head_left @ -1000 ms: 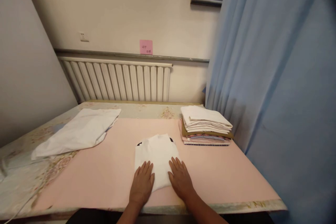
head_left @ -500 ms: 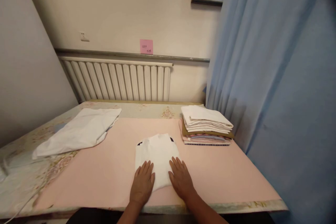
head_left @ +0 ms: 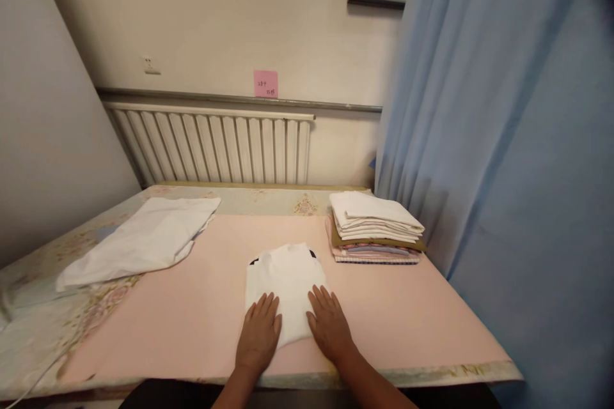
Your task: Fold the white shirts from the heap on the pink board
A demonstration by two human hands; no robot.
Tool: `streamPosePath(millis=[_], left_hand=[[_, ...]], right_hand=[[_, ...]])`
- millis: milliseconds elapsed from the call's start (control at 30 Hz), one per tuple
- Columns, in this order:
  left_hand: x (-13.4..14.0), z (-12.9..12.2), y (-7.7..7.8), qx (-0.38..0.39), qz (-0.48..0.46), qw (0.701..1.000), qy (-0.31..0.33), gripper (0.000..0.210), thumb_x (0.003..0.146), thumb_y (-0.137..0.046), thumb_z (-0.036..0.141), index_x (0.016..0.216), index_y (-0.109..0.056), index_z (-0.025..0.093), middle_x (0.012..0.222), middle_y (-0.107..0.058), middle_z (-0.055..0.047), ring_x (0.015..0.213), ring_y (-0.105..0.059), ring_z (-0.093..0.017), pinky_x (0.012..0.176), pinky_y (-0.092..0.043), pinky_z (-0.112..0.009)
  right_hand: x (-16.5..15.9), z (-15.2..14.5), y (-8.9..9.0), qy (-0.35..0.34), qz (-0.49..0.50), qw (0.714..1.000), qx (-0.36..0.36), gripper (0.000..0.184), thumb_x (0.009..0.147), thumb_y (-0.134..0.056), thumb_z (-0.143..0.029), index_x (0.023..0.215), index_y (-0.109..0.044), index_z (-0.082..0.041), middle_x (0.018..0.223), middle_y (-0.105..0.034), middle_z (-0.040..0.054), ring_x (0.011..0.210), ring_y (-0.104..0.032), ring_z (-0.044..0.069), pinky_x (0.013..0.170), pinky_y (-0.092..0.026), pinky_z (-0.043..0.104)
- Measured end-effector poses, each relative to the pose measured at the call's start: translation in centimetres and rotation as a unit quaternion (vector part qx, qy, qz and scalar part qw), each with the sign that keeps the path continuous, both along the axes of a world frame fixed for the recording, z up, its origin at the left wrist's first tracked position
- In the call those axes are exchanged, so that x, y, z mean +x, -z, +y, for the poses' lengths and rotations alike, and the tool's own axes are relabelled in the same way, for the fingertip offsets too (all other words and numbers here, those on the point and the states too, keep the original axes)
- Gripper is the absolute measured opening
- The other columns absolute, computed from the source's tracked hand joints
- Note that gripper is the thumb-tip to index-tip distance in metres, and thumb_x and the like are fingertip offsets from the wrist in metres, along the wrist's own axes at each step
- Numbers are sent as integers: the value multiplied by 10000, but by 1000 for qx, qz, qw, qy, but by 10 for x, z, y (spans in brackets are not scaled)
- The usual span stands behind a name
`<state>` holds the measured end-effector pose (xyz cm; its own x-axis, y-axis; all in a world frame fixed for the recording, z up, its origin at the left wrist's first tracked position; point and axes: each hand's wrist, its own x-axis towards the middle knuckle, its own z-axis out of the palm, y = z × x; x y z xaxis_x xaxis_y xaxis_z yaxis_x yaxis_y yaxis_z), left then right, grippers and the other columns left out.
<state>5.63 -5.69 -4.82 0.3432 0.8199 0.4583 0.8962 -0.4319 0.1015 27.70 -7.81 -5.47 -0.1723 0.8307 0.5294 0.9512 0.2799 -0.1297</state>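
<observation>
A white folded garment (head_left: 290, 278) with small black patches at its two far corners lies on the pink cloth (head_left: 201, 307) in front of me. My left hand (head_left: 259, 332) rests palm down on its near left side, fingers stretched forward. On the near right side my right hand (head_left: 330, 326) lies flat in the same way. Neither hand grips anything. The garment's near corners are partly covered by my hands.
To the right stands a stack of folded clothes (head_left: 377, 223), white on top with coloured ones below. Loose white garments (head_left: 148, 233) lie in a pile at the left. A blue curtain (head_left: 460, 108) hangs along the right side. Behind the table is a radiator (head_left: 215, 147).
Both hands stay flat on the white garment. Only a very slight shift of the whole view can be seen.
</observation>
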Motion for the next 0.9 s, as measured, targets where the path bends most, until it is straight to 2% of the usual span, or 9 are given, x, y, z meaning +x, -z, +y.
streamPosePath(millis=[900], left_hand=[[-1,2,2,-1,2,1000,0,433,926,-376,330,1293,-560,194,1366,-552,-74,1302,-457,-253,1056,-372,-448]], right_hand=[[1,0,-4,-7,-3,1000,-5,409,939,-434,-315,1328,-511,-214,1411,-496,48,1335,-402,244,1089,-316,436]])
